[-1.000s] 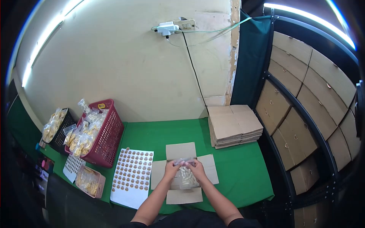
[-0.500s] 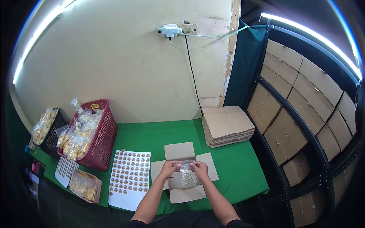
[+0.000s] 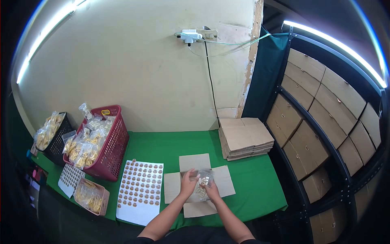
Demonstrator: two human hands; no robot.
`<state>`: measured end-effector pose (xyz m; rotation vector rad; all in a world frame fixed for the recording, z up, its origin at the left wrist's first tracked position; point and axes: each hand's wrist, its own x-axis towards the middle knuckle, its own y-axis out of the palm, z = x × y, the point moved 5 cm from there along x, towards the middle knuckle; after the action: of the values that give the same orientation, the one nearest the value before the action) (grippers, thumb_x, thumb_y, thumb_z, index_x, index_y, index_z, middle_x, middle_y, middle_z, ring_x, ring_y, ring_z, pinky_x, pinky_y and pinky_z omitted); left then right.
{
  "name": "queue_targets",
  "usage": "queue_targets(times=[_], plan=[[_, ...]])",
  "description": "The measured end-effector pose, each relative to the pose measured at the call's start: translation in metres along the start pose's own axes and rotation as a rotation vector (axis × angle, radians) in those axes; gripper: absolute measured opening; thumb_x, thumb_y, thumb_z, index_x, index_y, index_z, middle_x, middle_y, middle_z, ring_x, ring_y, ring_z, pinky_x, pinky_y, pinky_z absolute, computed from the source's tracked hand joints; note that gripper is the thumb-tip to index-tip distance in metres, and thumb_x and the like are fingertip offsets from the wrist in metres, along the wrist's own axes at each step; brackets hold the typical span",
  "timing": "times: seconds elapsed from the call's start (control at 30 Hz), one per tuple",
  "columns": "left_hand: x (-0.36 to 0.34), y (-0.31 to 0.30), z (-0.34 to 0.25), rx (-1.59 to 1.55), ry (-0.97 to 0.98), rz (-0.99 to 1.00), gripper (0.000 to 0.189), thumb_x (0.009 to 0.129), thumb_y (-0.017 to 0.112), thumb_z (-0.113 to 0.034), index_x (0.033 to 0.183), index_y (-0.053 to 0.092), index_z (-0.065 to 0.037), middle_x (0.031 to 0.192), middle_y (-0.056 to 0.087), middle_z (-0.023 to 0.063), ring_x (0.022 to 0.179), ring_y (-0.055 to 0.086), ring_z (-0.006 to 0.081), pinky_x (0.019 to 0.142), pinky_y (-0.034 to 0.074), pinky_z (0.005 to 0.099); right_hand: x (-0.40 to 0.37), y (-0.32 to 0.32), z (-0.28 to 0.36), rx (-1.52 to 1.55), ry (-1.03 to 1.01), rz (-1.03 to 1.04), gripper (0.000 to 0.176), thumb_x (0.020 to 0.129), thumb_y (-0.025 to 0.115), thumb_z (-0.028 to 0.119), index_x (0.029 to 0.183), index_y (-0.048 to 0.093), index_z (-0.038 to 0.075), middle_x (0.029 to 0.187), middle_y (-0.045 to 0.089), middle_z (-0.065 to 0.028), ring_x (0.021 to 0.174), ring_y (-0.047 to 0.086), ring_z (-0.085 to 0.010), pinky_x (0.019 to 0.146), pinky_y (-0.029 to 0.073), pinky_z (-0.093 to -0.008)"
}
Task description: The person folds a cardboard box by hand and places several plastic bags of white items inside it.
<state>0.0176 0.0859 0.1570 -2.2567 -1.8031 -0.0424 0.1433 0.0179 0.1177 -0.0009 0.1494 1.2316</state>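
A clear plastic bag of whitish, oblong pieces (image 3: 202,195) is between my hands, above an open cardboard box (image 3: 193,162) with its flaps spread outward. My left hand (image 3: 187,185) holds the bag's left side, fingers pointing up along it. On the right, my right hand (image 3: 211,191) grips the bag lower down, thumb against the pieces. The bag and hands hide most of the box's inside. Left of the box lies a sheet of round brown stickers (image 3: 140,189).
Flattened cardboard boxes (image 3: 247,136) are stacked at the back right. A maroon basket (image 3: 120,138) and a black basket (image 3: 61,138) hold filled bags. In front of them is a small pink basket (image 3: 103,203). Shelves of cardboard boxes (image 3: 306,150) stand at right.
My hands have gone from pinching the bag's top corners to holding its sides lower down. The bag is now tilted and its pieces sit differently. The camera view has shifted slightly.
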Motion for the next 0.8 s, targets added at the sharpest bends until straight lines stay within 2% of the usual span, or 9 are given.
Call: queue_targets(times=[0.03,0.07,0.13,0.17,0.27,0.4,0.5,0.7,0.8], plan=[[-0.004,-0.01,-0.001,0.305,0.2,-0.221,0.039,0.086,0.063,-0.022,0.116,0.055,0.001,0.09,0.065,0.0077,0.078,0.06,0.012,0.07,0.051,0.0285,0.002,0.0,-0.002,0.004,-0.001,0.001,0.038,0.083,0.062,0.008,0.12,0.05,0.004,0.102,0.061,-0.007,0.089,0.061,-0.0144,0.076,0.051,-0.0299],[-0.007,-0.014,0.009,0.306,0.201,-0.221,0.039,0.086,0.063,-0.022,0.116,0.055,0.001,0.09,0.065,0.0077,0.078,0.06,0.012,0.07,0.051,0.0285,0.004,0.0,-0.008,0.145,0.086,0.034,0.038,0.084,0.061,0.011,0.12,0.05,0.002,0.102,0.061,-0.0074,0.09,0.061,-0.0149,0.076,0.05,-0.0295],[-0.015,0.004,0.048,-0.047,-0.377,0.315,0.034,0.085,0.064,-0.027,0.105,0.062,0.0,0.086,0.066,0.0063,0.076,0.059,0.0121,0.07,0.047,0.0287,0.01,0.002,-0.019,0.292,0.129,0.08,0.04,0.084,0.065,0.014,0.118,0.05,0.0,0.101,0.061,-0.0082,0.09,0.06,-0.0159,0.077,0.049,-0.0293],[-0.017,0.008,0.053,-0.045,-0.375,0.318,0.034,0.085,0.064,-0.027,0.105,0.062,0.0,0.086,0.066,0.0063,0.076,0.059,0.0121,0.07,0.047,0.0287,0.013,0.003,-0.025,0.294,0.127,0.078,0.04,0.084,0.065,0.014,0.118,0.05,0.0,0.101,0.061,-0.0082,0.09,0.06,-0.0159,0.077,0.049,-0.0293],[-0.025,0.003,0.055,-0.034,-0.326,0.103,0.026,0.085,0.063,-0.024,0.095,0.065,0.0,0.08,0.065,0.0054,0.072,0.057,0.0117,0.066,0.045,0.0288,0.013,0.007,-0.036,0.041,-0.047,0.096,0.048,0.076,0.073,0.016,0.116,0.05,-0.001,0.1,0.062,-0.0095,0.088,0.06,-0.0157,0.077,0.048,-0.0294],[-0.029,0.003,0.062,0.009,-0.405,0.145,0.027,0.087,0.062,-0.025,0.096,0.064,0.001,0.084,0.066,0.0062,0.074,0.06,0.011,0.067,0.047,0.027,0.013,0.008,-0.041,0.082,0.0,0.177,0.053,0.075,0.075,0.018,0.117,0.049,-0.003,0.102,0.061,-0.0111,0.091,0.06,-0.0181,0.08,0.048,-0.0307],[-0.034,0.003,0.061,0.032,-0.383,0.064,0.027,0.086,0.063,-0.025,0.094,0.065,0.001,0.082,0.066,0.0065,0.073,0.059,0.0114,0.065,0.047,0.0272,0.022,0.001,-0.069,-0.095,0.02,0.023,0.041,0.078,0.07,0.011,0.113,0.052,-0.001,0.102,0.061,-0.0082,0.094,0.058,-0.0152,0.08,0.048,-0.0298],[-0.041,-0.002,0.076,0.22,-0.37,-0.046,0.027,0.085,0.064,-0.025,0.087,0.066,0.002,0.075,0.065,0.0068,0.068,0.056,0.0104,0.062,0.046,0.0279,0.023,0.007,-0.064,-0.004,0.104,0.259,0.049,0.079,0.071,0.018,0.118,0.047,-0.001,0.107,0.059,-0.0098,0.097,0.057,-0.0169,0.083,0.047,-0.03],[-0.047,-0.002,0.076,0.13,-0.301,-0.139,0.031,0.084,0.064,-0.03,0.087,0.066,0.001,0.072,0.065,0.0137,0.066,0.06,0.018,0.062,0.046,0.0342,0.023,0.007,-0.064,-0.065,0.124,0.251,0.05,0.079,0.071,0.019,0.118,0.047,-0.001,0.109,0.059,-0.0096,0.097,0.057,-0.0167,0.083,0.047,-0.03]])
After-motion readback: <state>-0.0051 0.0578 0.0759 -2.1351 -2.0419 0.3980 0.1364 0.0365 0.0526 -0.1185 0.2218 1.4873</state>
